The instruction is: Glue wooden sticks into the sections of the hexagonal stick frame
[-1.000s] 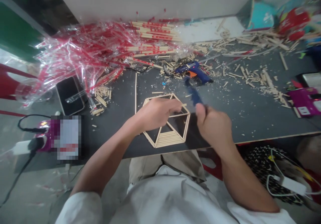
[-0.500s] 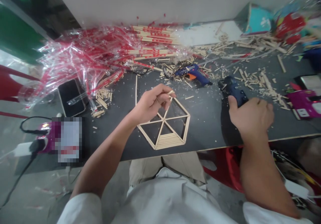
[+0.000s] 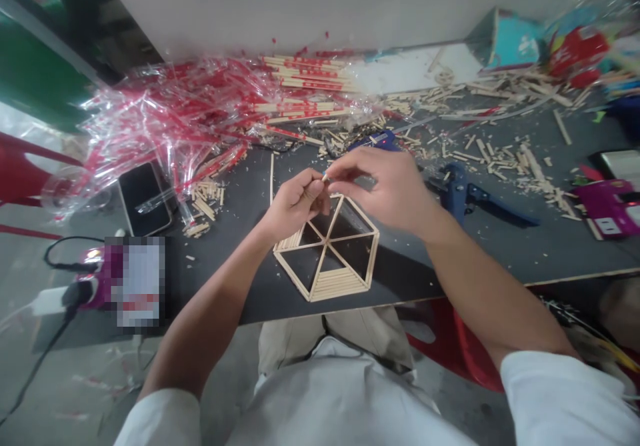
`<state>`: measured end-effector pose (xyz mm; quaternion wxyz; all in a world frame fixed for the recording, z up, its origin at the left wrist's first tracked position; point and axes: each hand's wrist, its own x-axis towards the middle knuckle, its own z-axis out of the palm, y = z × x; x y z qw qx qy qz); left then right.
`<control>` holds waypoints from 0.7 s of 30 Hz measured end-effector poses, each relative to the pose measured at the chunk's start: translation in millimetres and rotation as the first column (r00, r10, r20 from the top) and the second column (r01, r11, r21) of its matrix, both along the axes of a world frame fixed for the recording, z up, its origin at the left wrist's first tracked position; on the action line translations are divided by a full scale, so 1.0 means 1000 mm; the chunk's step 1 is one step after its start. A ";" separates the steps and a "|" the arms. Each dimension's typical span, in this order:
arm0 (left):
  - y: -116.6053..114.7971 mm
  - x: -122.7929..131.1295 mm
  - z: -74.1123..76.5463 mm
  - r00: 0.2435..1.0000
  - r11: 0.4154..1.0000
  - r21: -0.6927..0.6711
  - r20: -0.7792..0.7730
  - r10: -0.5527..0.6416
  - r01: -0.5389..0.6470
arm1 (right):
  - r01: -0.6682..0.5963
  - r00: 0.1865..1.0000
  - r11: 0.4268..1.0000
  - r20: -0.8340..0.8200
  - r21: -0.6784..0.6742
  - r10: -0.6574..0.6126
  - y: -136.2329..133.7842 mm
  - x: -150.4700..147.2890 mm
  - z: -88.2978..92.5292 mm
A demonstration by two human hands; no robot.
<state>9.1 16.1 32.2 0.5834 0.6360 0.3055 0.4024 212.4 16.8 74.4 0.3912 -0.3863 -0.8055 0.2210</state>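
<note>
Above the far side of a hexagonal wooden-stick frame [image 3: 374,259], my two hands meet fingertip to fingertip. My left hand [image 3: 296,203] is closed on a short wooden stick [image 3: 326,178], of which only a small end shows. From the other side, the thumb and forefinger of my right hand [image 3: 385,183] pinch at that same end. Spokes divide the frame, lying flat on the table. Its near section is partly filled with rows of sticks, and so is a left one, half hidden by my left hand. A blue hand cutter [image 3: 456,194] lies to the right with its handles spread.
Behind my right hand lies a blue glue gun [image 3: 377,141], partly covered. Red-and-clear plastic wrappers [image 3: 165,109] heap up at the back left, beside bundled sticks [image 3: 310,73]. Stick offcuts [image 3: 525,163] litter the right. A phone [image 3: 145,198] and a purple power strip [image 3: 103,276] are at left.
My right hand has left the blue cutter and moved left to meet my left hand at the stick. The cutter now shows with its handles apart. My left hand has shifted slightly left.
</note>
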 end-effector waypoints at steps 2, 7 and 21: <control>0.001 -0.001 -0.003 0.999 1.000 0.012 -0.028 0.029 -0.028 | -0.013 0.993 0.999 -0.115 -0.038 0.009 0.008 -0.013 -0.011; 0.001 -0.003 -0.005 0.967 0.987 0.136 -0.229 0.112 -0.082 | 0.017 0.976 0.994 -0.214 -0.106 -0.039 0.014 -0.015 -0.038; -0.005 0.002 0.000 0.921 0.982 0.168 -0.362 0.146 -0.090 | -0.024 0.994 0.997 -0.102 0.072 0.031 0.013 -0.008 -0.047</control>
